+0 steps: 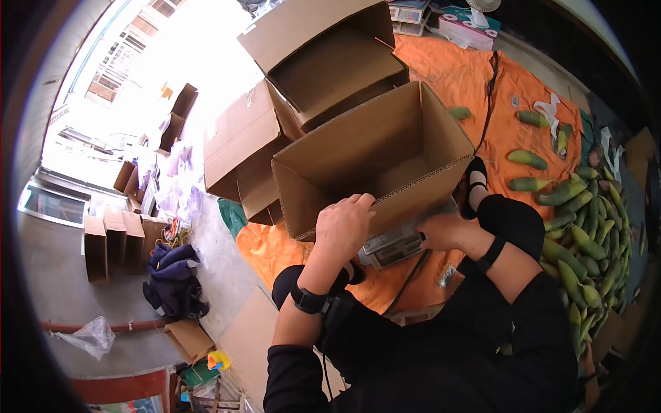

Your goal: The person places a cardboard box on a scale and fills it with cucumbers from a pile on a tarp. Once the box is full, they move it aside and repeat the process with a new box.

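Note:
An open, empty-looking cardboard box (372,151) stands tilted in front of me, on or against a grey device (392,249) that looks like a scale. My left hand (343,224) is closed over the near rim of the box, fingertips at the edge. Lower and to the right, my right hand (441,232) reaches beside the grey device, its fingers partly spread near the device's right end and below the box wall. The box hides the upper part of the device.
More open cartons (334,69) stand behind and to the left. An orange sheet (441,69) covers the floor. Many long green vegetables (585,241) lie piled at the right. A dark bundle (172,275) lies at the left; a pink box (468,27) stands at the back.

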### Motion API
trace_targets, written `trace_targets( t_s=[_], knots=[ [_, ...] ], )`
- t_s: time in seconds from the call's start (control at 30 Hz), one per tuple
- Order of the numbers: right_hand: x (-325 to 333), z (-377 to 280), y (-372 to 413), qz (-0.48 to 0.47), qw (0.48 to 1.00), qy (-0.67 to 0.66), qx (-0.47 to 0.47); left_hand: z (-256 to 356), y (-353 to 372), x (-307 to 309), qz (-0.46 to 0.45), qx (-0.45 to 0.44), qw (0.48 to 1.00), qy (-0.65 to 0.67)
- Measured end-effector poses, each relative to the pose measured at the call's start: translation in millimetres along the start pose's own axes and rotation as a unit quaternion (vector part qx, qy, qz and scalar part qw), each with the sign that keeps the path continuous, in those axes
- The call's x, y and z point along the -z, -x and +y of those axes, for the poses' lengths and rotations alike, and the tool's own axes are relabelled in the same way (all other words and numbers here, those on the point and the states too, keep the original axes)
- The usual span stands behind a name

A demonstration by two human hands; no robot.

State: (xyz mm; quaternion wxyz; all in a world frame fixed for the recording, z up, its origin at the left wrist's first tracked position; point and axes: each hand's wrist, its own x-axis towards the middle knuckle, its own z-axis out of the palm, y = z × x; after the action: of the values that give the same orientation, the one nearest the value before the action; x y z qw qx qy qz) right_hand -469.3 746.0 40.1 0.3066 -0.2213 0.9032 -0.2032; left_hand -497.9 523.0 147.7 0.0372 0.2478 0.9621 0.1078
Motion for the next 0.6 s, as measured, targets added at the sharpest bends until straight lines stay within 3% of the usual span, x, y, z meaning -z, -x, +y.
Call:
trace_targets(
  t_s=[0.23, 0.3, 0.5, 0.6],
  knots=[
    [-7, -8, -10, 0.011, 0.999, 0.037, -0.025, 2, -4, -8, 0.014, -0.012, 1.000, 0.009],
    [5, -22, -8, -0.031, 0.997, 0.065, -0.012, -1, -5, -11, 0.060, -0.046, 0.997, -0.007],
    [9, -34, -10, 0.034, 0.998, 0.044, 0.013, -1, 0, 5, 0.169, -0.084, 0.968, 0.166],
    [15, -40, -7, 0.076, 0.996, 0.010, 0.044, -25, 5, 3, 0.227, -0.017, 0.933, 0.279]
  ],
)
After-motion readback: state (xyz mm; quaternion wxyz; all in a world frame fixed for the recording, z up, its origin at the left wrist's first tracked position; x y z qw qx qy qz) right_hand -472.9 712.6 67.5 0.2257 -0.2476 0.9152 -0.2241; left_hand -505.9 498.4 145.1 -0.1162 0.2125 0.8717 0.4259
